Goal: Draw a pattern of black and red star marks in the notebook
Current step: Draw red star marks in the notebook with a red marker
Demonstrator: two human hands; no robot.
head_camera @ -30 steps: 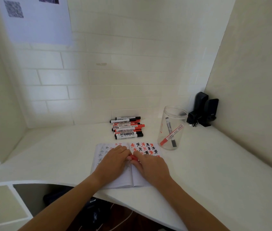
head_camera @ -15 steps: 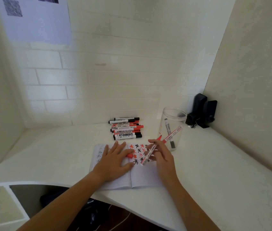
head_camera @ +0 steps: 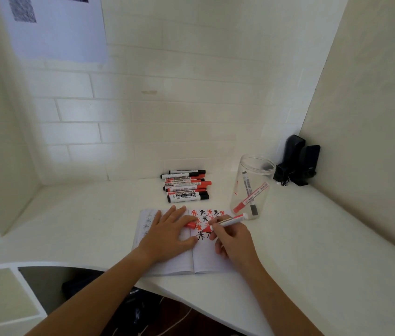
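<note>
An open notebook lies on the white desk, its right page covered at the top with black and red star marks. My right hand grips an uncapped red marker, tip down on the right page among the stars. My left hand lies flat on the left page with straight fingers, and the marker's red cap sits under its fingertips near the spine.
A pile of black and red markers lies behind the notebook. A clear plastic jar to the right holds one red and one black marker. Black devices stand in the back right corner. The desk's curved front edge runs below the notebook.
Both hands were together over the spine pulling the cap off. My right hand lifted the marker away, turned it, and now has its tip on the page. My left hand spread flat.
</note>
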